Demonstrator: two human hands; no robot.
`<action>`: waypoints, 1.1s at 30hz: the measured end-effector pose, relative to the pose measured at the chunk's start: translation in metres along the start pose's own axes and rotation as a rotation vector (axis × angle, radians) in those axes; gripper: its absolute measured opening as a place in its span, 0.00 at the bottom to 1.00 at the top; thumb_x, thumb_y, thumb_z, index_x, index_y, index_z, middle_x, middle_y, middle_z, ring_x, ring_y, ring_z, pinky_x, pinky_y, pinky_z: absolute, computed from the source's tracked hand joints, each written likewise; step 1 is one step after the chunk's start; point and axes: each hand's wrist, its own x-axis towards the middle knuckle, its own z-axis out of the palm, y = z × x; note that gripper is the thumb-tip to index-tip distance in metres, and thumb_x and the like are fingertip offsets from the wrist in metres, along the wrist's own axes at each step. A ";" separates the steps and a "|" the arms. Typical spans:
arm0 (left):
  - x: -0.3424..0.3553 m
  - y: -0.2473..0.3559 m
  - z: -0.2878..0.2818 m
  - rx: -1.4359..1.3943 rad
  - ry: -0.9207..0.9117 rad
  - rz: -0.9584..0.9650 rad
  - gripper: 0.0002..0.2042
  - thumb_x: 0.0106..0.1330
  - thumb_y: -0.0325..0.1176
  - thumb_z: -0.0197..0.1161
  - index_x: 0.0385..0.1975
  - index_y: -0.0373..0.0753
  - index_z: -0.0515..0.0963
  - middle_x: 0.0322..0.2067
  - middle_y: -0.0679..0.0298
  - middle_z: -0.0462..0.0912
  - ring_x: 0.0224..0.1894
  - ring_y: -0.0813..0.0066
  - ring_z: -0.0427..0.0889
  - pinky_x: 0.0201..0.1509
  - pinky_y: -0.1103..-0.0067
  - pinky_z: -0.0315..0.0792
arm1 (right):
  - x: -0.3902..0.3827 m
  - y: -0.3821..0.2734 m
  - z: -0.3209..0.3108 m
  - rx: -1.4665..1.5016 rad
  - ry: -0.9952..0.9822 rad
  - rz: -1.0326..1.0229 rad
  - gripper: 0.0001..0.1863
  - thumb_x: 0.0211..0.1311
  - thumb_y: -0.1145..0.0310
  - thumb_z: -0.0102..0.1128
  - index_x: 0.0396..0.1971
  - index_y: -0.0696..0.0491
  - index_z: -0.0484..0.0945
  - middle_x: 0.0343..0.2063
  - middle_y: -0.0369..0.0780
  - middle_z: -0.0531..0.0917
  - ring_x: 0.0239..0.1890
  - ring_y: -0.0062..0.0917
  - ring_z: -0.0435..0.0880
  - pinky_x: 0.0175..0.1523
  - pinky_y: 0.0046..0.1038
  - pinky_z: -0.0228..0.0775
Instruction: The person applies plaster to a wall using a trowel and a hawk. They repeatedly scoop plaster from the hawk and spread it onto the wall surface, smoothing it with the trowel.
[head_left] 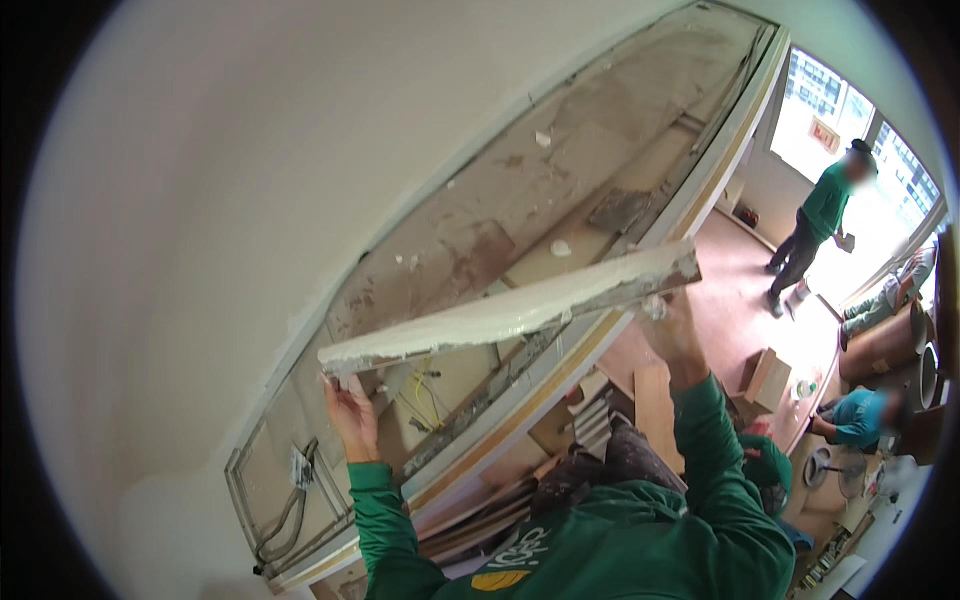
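Observation:
A long narrow strip of board, its upper face thickly coated with wet white plaster, is held up between my two hands. My left hand is closed on its left end, fingers at the edge. My right hand grips the right end from below, with white smears on the fingers. The strip slants upward to the right. Behind it lies a long framed recess with bare, stained panels. Yellow wires show inside the recess, below the strip.
A pale edge trim borders the recess. To the right, a person in green stands by bright windows. Lower down are a person in blue, a green cap, a fan, a wooden box and large brown tubes.

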 end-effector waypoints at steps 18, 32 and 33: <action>0.010 0.038 -0.037 0.208 0.215 0.396 0.18 0.76 0.47 0.51 0.53 0.39 0.73 0.50 0.65 0.79 0.51 0.77 0.78 0.58 0.76 0.73 | 0.221 0.036 0.103 0.030 -0.540 0.274 0.25 0.67 0.74 0.58 0.62 0.56 0.62 0.54 0.38 0.74 0.52 0.26 0.78 0.60 0.35 0.74; -0.018 0.007 -0.021 0.186 0.109 0.166 0.19 0.76 0.40 0.48 0.57 0.33 0.68 0.56 0.56 0.76 0.60 0.67 0.75 0.67 0.74 0.70 | 0.278 0.110 0.040 -0.025 -0.505 0.443 0.23 0.77 0.66 0.36 0.66 0.61 0.56 0.66 0.50 0.64 0.68 0.43 0.66 0.73 0.41 0.59; -0.015 0.002 -0.018 0.166 0.092 0.145 0.20 0.76 0.39 0.47 0.59 0.31 0.66 0.58 0.54 0.73 0.62 0.65 0.74 0.70 0.73 0.67 | 0.289 0.104 0.030 -0.245 -0.656 0.310 0.24 0.77 0.63 0.36 0.66 0.62 0.56 0.65 0.50 0.66 0.67 0.42 0.67 0.73 0.39 0.59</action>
